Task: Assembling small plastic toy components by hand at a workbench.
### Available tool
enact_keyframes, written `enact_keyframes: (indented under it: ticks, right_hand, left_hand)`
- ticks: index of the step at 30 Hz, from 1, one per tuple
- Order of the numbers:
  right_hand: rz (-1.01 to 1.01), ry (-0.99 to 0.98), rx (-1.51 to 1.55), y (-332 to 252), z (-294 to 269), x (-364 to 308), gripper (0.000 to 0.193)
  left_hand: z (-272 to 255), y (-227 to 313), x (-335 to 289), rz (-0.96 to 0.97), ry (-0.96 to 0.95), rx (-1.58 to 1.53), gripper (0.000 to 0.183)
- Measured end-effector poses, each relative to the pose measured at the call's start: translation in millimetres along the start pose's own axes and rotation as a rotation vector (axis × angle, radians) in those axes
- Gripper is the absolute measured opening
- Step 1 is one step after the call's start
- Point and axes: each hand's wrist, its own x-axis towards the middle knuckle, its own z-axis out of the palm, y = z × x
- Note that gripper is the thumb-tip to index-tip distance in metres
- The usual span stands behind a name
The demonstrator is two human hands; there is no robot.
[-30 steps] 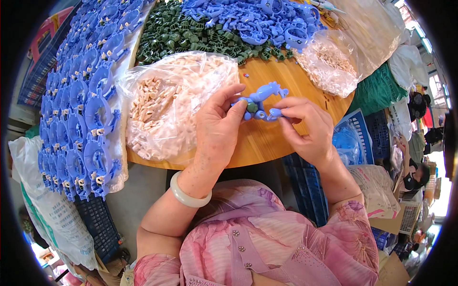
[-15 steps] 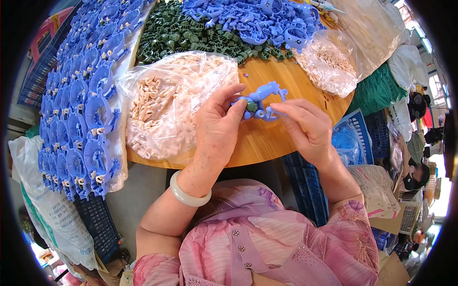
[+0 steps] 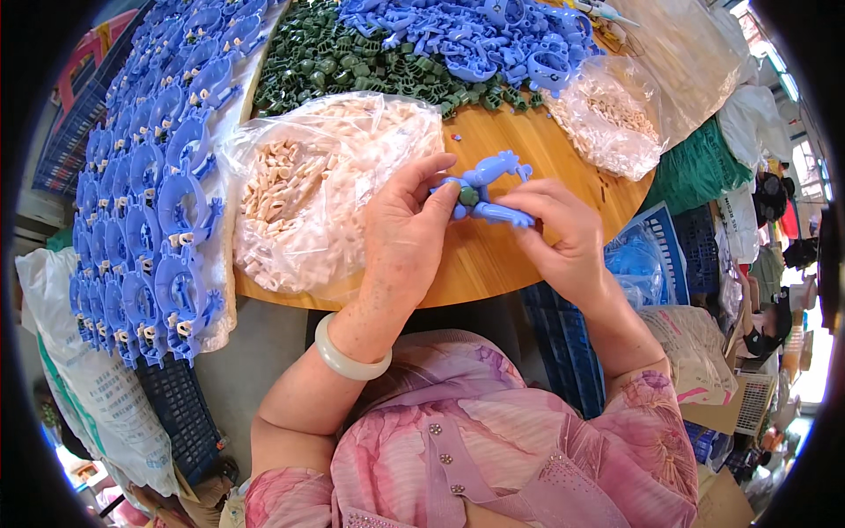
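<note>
Over the near part of the round table, my left hand [image 3: 409, 220] pinches a blue plastic figure part [image 3: 491, 170] with a dark green piece [image 3: 468, 196] at its middle. Two blue limbs stick out to the right from the green piece, the upper one ending in a small clawed tip. The lower limb [image 3: 503, 215] has its tip between the thumb and fingers of my right hand [image 3: 565, 233]. My left fingers cover the figure part's left end.
A clear bag of beige plastic pieces [image 3: 290, 198] lies left of my hands, a smaller one [image 3: 612, 119] at right. Heaps of green parts [image 3: 326, 66] and blue parts [image 3: 466, 40] cover the far table [image 3: 493, 132]. Rows of blue assemblies [image 3: 141, 229] stand on a board at left.
The lower limb has turned to point right, in line with my right fingers, which have closed on its tip. My left hand stays almost where it was.
</note>
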Motion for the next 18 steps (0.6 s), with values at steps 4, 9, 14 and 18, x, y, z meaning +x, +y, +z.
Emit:
enact_keyframes:
  ticks: [4,9,14,18]
  right_hand:
    - [-0.062,0.023,-0.046,4.7,2.8,0.0,0.031]
    - [-0.071,0.060,-0.047,-1.0,-5.9,-1.5,0.032]
    - [0.192,0.162,0.121,12.4,-23.3,-12.9,0.029]
    - [0.432,0.207,0.506,32.3,-28.0,-16.6,0.022]
  left_hand:
    - [-0.3,-1.4,1.3,0.008,0.011,0.026,0.027]
    - [-0.2,-0.9,1.9,0.005,0.010,0.027,0.027]
    - [0.7,-0.4,1.7,-0.004,0.020,0.013,0.027]
    - [0.1,-0.6,1.5,0.003,0.013,0.000,0.027]
